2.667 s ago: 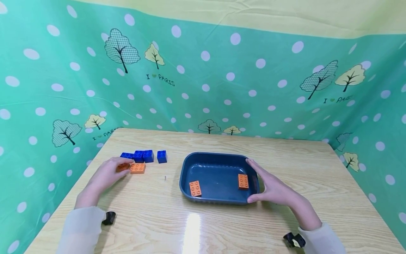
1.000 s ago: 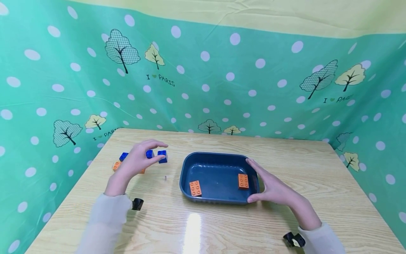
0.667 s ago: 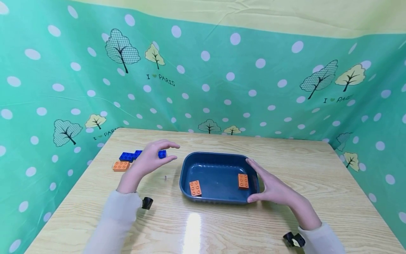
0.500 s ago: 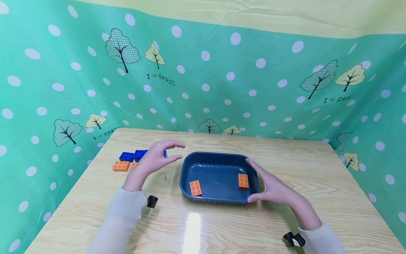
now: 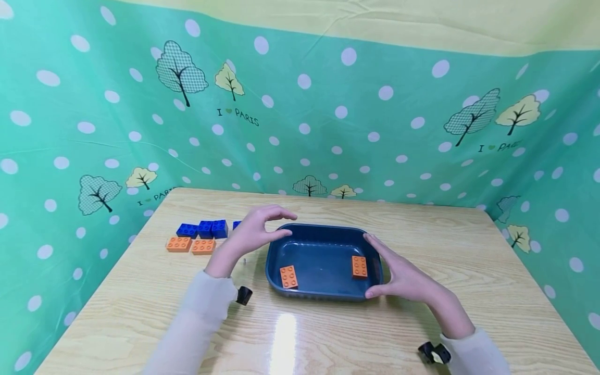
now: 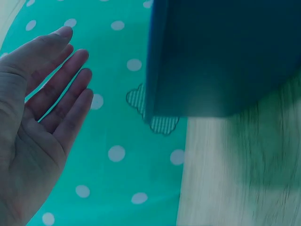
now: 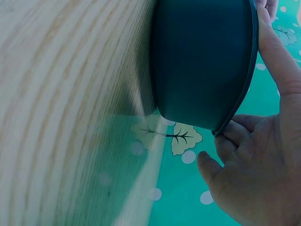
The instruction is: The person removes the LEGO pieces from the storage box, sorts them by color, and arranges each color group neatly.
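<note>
My left hand (image 5: 255, 229) hangs over the upper left rim of a dark blue plastic bin (image 5: 321, 268). Nothing is between its thumb and fingers, and the left wrist view shows the hand's palm (image 6: 33, 150) bare beside the bin's wall (image 6: 216, 61). My right hand (image 5: 398, 273) grips the bin's right end, its thumb at the near corner and fingers at the far one. In the right wrist view the fingers (image 7: 235, 134) bend over the rim. Inside the bin lie two orange toy bricks, one at the left (image 5: 288, 277) and another at the right (image 5: 359, 267).
Left on the wooden table (image 5: 140, 291), two orange bricks (image 5: 179, 244) lie in front of several blue bricks (image 5: 205, 229). One blue brick (image 5: 237, 224) is partly covered by my left hand. Dotted green cloth (image 5: 300, 130) stands behind the table.
My left hand has left the orange bricks at the left and moved right, across the blue bricks, to the bin's left rim. The right hand and bin have stayed in place.
</note>
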The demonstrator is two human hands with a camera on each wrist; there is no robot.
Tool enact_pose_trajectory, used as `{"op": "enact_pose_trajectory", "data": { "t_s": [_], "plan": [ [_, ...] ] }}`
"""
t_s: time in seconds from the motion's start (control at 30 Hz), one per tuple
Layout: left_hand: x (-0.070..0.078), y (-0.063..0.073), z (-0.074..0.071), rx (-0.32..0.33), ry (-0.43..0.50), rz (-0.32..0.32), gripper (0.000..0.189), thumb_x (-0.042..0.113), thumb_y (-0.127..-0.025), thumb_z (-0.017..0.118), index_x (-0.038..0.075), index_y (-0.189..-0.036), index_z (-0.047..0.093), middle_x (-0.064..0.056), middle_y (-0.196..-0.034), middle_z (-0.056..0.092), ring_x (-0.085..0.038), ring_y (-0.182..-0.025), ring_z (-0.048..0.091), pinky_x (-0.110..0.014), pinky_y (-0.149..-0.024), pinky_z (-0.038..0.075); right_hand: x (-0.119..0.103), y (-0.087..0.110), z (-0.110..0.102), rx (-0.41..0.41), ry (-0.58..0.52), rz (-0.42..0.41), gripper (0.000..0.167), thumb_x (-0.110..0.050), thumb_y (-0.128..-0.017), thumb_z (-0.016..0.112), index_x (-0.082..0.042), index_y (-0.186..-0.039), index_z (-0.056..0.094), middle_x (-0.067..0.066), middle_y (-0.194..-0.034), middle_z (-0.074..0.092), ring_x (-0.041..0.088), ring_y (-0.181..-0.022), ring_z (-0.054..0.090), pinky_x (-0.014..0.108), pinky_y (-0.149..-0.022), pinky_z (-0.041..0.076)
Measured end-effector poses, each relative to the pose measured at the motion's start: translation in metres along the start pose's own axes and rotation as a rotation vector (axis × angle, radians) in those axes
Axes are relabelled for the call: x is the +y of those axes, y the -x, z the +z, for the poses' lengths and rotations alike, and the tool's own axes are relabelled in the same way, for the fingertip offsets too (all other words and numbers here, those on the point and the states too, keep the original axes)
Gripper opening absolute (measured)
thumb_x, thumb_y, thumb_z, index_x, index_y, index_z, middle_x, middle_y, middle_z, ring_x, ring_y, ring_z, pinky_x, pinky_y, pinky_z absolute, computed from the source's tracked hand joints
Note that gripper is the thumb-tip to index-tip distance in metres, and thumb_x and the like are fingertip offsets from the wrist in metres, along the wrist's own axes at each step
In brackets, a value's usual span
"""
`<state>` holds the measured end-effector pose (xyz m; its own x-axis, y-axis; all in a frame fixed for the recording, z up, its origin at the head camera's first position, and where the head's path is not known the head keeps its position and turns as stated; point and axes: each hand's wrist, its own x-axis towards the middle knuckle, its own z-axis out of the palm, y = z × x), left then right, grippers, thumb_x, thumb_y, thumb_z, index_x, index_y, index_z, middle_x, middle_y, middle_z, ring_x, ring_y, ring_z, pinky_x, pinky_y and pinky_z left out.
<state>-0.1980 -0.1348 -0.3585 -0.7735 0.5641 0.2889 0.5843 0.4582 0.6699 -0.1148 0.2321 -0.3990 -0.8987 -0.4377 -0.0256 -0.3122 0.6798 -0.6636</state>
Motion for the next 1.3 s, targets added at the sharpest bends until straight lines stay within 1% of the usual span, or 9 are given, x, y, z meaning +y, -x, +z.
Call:
{"op": "enact_pose_trajectory", "data": {
  "t_s": [0.17, 0.4, 0.5, 0.67, 0.8, 0.93, 1.03, 1.13, 1.3],
  "plan": [
    [0.004, -0.009, 0.013, -0.034, 0.018, 0.031, 0.031, 0.020, -0.092, 0.073, 0.012, -0.122, 0.068, -0.003, -0.124, 0.070, -0.022, -0.124, 0.062, -0.039, -0.109, 0.051, 0.000, 0.000, 0.000, 0.000, -0.005, 0.002, 0.120, -0.040, -0.073, 0.088, -0.021, -0.162, 0.009, 0.020, -0.167, 0.009, 0.048, -0.151, 0.017, 0.074, -0.112, 0.029],
    [0.011, -0.019, 0.032, -0.044, 0.005, 0.106, 0.032, 0.018, -0.090, 0.075, 0.010, -0.120, 0.070, -0.002, -0.120, 0.072, -0.019, -0.115, 0.066, -0.037, -0.103, 0.054, 0.000, 0.000, -0.001, -0.004, -0.010, 0.000, 0.120, -0.041, -0.073, 0.088, -0.022, -0.162, 0.008, 0.020, -0.167, 0.009, 0.048, -0.151, 0.017, 0.074, -0.112, 0.029],
    [0.015, -0.024, 0.041, -0.075, 0.021, 0.125, 0.033, 0.017, -0.089, 0.076, 0.008, -0.121, 0.069, -0.003, -0.120, 0.072, -0.021, -0.114, 0.067, -0.038, -0.102, 0.054, 0.000, 0.000, -0.001, -0.004, -0.011, 0.004, 0.121, -0.041, -0.073, 0.088, -0.022, -0.162, 0.008, 0.020, -0.167, 0.009, 0.048, -0.151, 0.017, 0.074, -0.112, 0.029],
    [0.024, -0.030, 0.054, -0.146, 0.039, 0.134, 0.035, 0.019, -0.090, 0.075, 0.008, -0.123, 0.068, -0.005, -0.124, 0.070, -0.022, -0.115, 0.066, -0.036, -0.103, 0.054, -0.001, -0.001, -0.001, -0.007, -0.015, 0.019, 0.120, -0.041, -0.073, 0.088, -0.022, -0.162, 0.009, 0.020, -0.167, 0.009, 0.049, -0.151, 0.017, 0.073, -0.113, 0.028],
    [0.031, -0.035, 0.065, -0.210, 0.054, 0.114, 0.037, 0.019, -0.091, 0.074, 0.008, -0.126, 0.066, -0.004, -0.126, 0.069, -0.019, -0.118, 0.065, -0.035, -0.104, 0.053, -0.001, -0.001, -0.001, -0.011, -0.009, 0.025, 0.120, -0.043, -0.073, 0.087, -0.021, -0.162, 0.009, 0.020, -0.167, 0.010, 0.049, -0.150, 0.018, 0.073, -0.114, 0.028],
    [0.036, -0.042, 0.075, -0.267, 0.056, 0.090, 0.041, 0.019, -0.091, 0.074, 0.010, -0.129, 0.064, -0.003, -0.128, 0.068, -0.015, -0.120, 0.063, -0.031, -0.106, 0.052, -0.001, -0.001, -0.002, -0.010, -0.009, 0.021, 0.120, -0.042, -0.073, 0.088, -0.020, -0.162, 0.009, 0.021, -0.167, 0.010, 0.049, -0.150, 0.019, 0.073, -0.113, 0.028],
    [0.039, -0.047, 0.083, -0.302, 0.061, 0.075, 0.045, 0.019, -0.090, 0.076, 0.010, -0.131, 0.062, -0.003, -0.130, 0.067, -0.016, -0.121, 0.063, -0.031, -0.106, 0.052, 0.000, -0.001, -0.002, -0.010, -0.012, 0.018, 0.120, -0.041, -0.074, 0.087, -0.020, -0.162, 0.010, 0.021, -0.167, 0.011, 0.049, -0.150, 0.019, 0.073, -0.113, 0.028],
    [0.040, -0.051, 0.092, -0.344, 0.072, 0.044, 0.049, 0.019, -0.088, 0.077, 0.010, -0.133, 0.060, -0.004, -0.132, 0.066, -0.018, -0.123, 0.062, -0.032, -0.107, 0.051, 0.001, -0.001, -0.001, -0.010, -0.007, 0.014, 0.120, -0.043, -0.074, 0.087, -0.019, -0.162, 0.009, 0.022, -0.167, 0.011, 0.050, -0.150, 0.020, 0.073, -0.113, 0.029],
    [0.044, -0.054, 0.105, -0.388, 0.058, -0.016, 0.056, 0.021, -0.086, 0.079, 0.011, -0.136, 0.057, -0.004, -0.135, 0.063, -0.019, -0.124, 0.061, -0.026, -0.105, 0.052, 0.002, -0.001, -0.001, -0.010, -0.011, 0.008, 0.120, -0.044, -0.074, 0.086, -0.020, -0.162, 0.009, 0.021, -0.167, 0.010, 0.049, -0.150, 0.020, 0.072, -0.113, 0.029]
  ]
}}
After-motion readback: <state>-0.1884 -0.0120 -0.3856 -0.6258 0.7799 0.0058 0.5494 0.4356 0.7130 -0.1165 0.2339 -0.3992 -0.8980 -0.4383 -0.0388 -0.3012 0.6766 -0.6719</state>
